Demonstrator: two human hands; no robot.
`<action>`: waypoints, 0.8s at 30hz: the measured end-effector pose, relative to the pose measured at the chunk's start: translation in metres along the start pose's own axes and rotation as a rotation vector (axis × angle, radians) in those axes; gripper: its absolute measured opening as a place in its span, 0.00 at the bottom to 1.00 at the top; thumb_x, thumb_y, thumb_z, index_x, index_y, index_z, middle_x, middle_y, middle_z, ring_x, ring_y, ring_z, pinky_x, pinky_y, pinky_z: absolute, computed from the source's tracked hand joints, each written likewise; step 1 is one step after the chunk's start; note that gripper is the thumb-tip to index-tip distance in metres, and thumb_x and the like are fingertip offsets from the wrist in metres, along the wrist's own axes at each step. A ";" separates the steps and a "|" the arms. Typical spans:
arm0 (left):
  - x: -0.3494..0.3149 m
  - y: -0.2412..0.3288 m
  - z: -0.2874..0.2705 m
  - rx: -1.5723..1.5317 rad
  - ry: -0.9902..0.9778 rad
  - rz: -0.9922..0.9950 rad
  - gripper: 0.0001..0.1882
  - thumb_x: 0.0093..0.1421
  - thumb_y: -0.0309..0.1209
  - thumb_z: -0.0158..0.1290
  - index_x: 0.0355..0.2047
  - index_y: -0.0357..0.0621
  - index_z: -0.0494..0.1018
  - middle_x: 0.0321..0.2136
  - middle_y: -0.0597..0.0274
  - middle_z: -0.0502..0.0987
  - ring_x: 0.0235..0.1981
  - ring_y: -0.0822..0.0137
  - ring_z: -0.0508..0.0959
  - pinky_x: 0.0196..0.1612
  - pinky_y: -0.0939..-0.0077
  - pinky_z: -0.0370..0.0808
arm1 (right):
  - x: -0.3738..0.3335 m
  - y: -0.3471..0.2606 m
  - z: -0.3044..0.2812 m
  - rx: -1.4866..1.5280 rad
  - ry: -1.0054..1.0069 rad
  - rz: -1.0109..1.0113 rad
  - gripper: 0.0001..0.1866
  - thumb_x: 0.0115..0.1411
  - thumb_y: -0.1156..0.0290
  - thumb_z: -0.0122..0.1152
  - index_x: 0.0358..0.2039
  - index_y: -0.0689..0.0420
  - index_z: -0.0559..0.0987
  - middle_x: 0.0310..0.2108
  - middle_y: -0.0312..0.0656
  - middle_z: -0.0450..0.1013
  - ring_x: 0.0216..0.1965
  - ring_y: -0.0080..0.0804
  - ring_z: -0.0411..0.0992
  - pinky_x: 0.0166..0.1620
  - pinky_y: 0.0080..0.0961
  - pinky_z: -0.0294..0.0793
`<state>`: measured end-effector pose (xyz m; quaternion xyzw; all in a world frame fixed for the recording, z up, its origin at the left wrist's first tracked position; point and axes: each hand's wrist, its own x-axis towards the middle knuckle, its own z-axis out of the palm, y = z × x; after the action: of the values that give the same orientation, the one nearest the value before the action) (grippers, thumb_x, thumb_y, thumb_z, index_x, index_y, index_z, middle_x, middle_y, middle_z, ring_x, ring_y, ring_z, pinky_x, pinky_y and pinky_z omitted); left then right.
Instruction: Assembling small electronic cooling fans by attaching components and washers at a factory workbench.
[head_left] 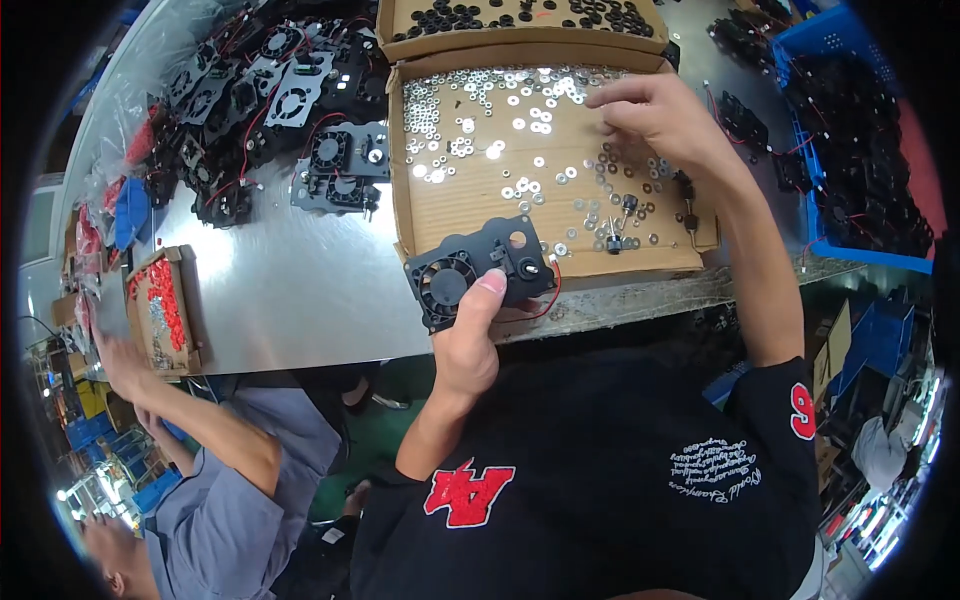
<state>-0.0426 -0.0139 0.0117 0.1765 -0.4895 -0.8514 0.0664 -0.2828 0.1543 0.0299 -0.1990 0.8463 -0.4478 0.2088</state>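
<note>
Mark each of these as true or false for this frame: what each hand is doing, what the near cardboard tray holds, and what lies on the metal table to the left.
1. The left hand holds a black fan assembly. True.
2. The right hand rests on the blue crate. False: it reaches into the cardboard tray, fingertips among the washers.
3. The tray holds red parts. False: it holds small silvery washers.
4. More fan units lie on the metal table left of the tray. True.
5. A red wire runs from the held assembly. True.
</note>
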 end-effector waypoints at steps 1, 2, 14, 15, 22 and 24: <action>0.001 0.000 0.001 -0.008 -0.001 -0.001 0.19 0.65 0.30 0.44 0.53 0.32 0.70 0.43 0.54 0.78 0.39 0.65 0.81 0.38 0.72 0.81 | -0.011 -0.007 0.000 0.354 -0.074 0.120 0.14 0.59 0.72 0.63 0.44 0.67 0.80 0.30 0.37 0.77 0.31 0.21 0.74 0.37 0.18 0.76; 0.001 -0.001 0.003 -0.013 0.005 -0.009 0.19 0.65 0.31 0.45 0.52 0.32 0.71 0.42 0.55 0.79 0.39 0.66 0.80 0.39 0.72 0.80 | -0.019 -0.008 0.003 0.347 -0.074 0.123 0.14 0.59 0.72 0.63 0.44 0.67 0.80 0.30 0.37 0.77 0.31 0.21 0.74 0.37 0.18 0.76; 0.005 -0.004 0.014 0.057 -0.057 -0.012 0.17 0.65 0.32 0.45 0.46 0.32 0.74 0.36 0.58 0.79 0.35 0.70 0.77 0.40 0.74 0.75 | -0.083 -0.010 0.030 0.763 -0.254 0.221 0.12 0.63 0.73 0.62 0.45 0.66 0.79 0.33 0.38 0.77 0.36 0.25 0.77 0.43 0.22 0.79; 0.005 -0.004 0.015 0.047 -0.051 -0.027 0.16 0.65 0.32 0.45 0.46 0.32 0.74 0.37 0.58 0.79 0.35 0.70 0.78 0.40 0.74 0.75 | -0.087 -0.009 0.033 0.723 -0.235 0.176 0.12 0.63 0.73 0.61 0.45 0.66 0.79 0.33 0.39 0.77 0.35 0.24 0.76 0.42 0.21 0.78; 0.002 -0.001 0.021 0.152 -0.039 -0.005 0.16 0.67 0.32 0.45 0.47 0.32 0.74 0.40 0.58 0.79 0.38 0.70 0.78 0.41 0.74 0.76 | -0.114 -0.028 0.051 0.147 0.084 -0.437 0.06 0.52 0.81 0.68 0.32 0.65 0.83 0.31 0.43 0.78 0.32 0.27 0.77 0.35 0.21 0.74; 0.002 0.000 0.025 0.088 -0.020 -0.017 0.16 0.67 0.31 0.45 0.47 0.32 0.74 0.40 0.58 0.79 0.38 0.70 0.78 0.42 0.73 0.77 | -0.117 -0.028 0.059 -0.032 0.212 -0.672 0.09 0.49 0.82 0.69 0.33 0.63 0.84 0.29 0.44 0.78 0.30 0.31 0.77 0.32 0.23 0.74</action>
<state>-0.0533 0.0057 0.0232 0.1749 -0.5254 -0.8314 0.0464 -0.1500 0.1612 0.0435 -0.4219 0.7576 -0.4962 -0.0426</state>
